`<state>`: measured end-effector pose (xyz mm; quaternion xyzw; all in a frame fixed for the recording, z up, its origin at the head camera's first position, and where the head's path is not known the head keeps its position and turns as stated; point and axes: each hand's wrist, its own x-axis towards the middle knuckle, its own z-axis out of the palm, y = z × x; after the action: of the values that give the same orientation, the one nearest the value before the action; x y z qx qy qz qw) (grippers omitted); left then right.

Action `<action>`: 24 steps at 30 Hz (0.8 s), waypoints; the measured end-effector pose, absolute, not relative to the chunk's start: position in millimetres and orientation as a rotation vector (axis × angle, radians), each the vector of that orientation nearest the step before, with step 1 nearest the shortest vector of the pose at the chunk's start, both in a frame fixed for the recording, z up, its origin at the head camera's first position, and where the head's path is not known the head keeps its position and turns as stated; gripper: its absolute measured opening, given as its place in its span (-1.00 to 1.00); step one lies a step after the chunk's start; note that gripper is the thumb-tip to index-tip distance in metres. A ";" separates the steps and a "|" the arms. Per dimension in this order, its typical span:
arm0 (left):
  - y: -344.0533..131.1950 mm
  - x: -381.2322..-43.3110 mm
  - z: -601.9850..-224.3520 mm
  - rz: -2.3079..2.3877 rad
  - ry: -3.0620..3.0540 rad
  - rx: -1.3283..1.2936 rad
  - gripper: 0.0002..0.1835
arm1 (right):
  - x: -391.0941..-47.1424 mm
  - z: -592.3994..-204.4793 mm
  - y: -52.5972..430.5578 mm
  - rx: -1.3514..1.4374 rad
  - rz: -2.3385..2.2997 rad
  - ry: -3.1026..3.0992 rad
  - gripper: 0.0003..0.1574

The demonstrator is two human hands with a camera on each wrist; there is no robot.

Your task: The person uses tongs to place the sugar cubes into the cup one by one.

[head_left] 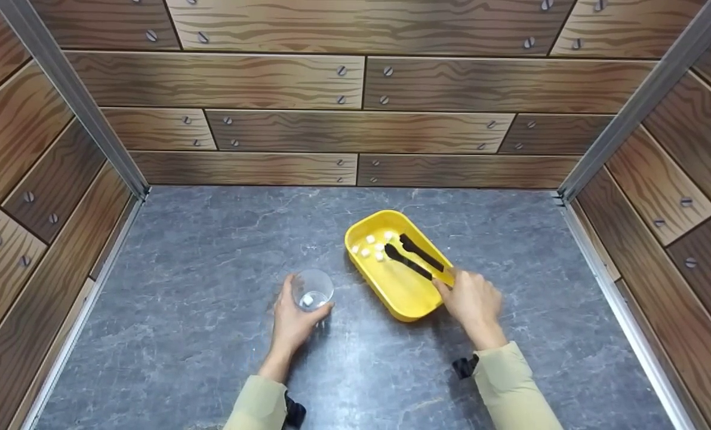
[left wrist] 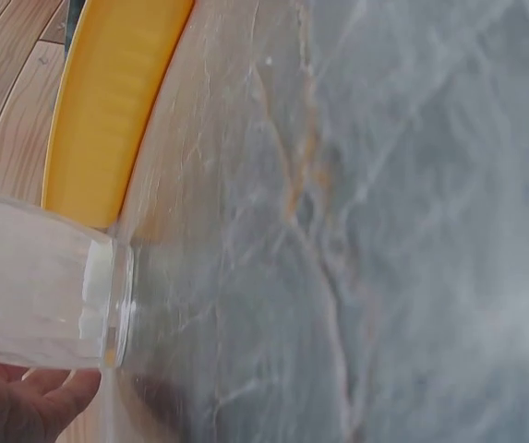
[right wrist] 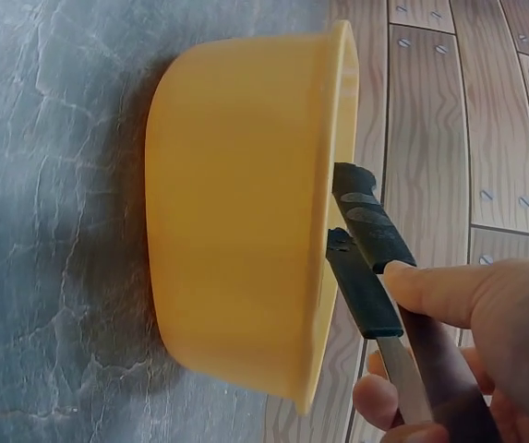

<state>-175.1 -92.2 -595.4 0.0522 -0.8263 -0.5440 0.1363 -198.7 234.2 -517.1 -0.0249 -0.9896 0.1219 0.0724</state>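
My left hand (head_left: 294, 316) holds a clear plastic cup (head_left: 314, 285) that stands on the grey surface, thumb on one side and fingers on the other. A white cube (head_left: 308, 300) lies at the cup's bottom. With the right hand (head_left: 473, 300) I grip a pair of tongs (right wrist: 367, 281) with black tips and metal arms. The tips (head_left: 396, 252) are apart and reach into a yellow tub (head_left: 406, 298), beside several small white cubes (head_left: 365, 252). No cube shows between the tips. From the right wrist view, the tub's wall hides its contents.
Grey marbled tabletop (head_left: 212, 263) lies under everything. Wood-patterned panels (head_left: 283, 131) rise at the back and on both sides, with metal strips (head_left: 624, 322) along the edges. The tub stands to the right of the cup.
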 end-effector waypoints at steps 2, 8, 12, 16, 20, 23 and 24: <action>-91.1 -174.5 -596.4 -1.574 -2.386 0.159 0.05 | -199.5 -516.8 233.2 -0.076 0.355 -2.985 -0.41; -89.2 -173.2 -599.4 -1.581 -2.362 0.187 0.04 | -202.4 -516.7 230.8 -0.104 0.354 -3.038 -0.41; -88.4 -173.1 -599.9 -1.582 -2.353 0.209 0.07 | -204.9 -517.2 229.6 -0.110 0.337 -3.054 -0.43; -87.7 -172.9 -599.3 -1.580 -2.353 0.226 0.11 | -207.6 -517.1 229.0 -0.126 0.326 -3.074 -0.46; -87.7 -173.0 -599.8 -1.570 -2.351 0.229 0.10 | -209.9 -517.2 228.1 -0.136 0.321 -3.089 -0.48; -87.8 -173.2 -600.2 -1.559 -2.351 0.228 0.09 | -211.1 -517.9 227.5 -0.132 0.317 -3.084 -0.49; -87.9 -173.2 -600.1 -1.557 -2.350 0.227 0.09 | -211.5 -518.0 227.1 -0.128 0.321 -3.081 -0.49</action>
<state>-173.2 -87.9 -600.1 0.0792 -0.8208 -0.5437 0.1560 -211.5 227.1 -518.0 -0.0414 -0.9936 0.1035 0.0209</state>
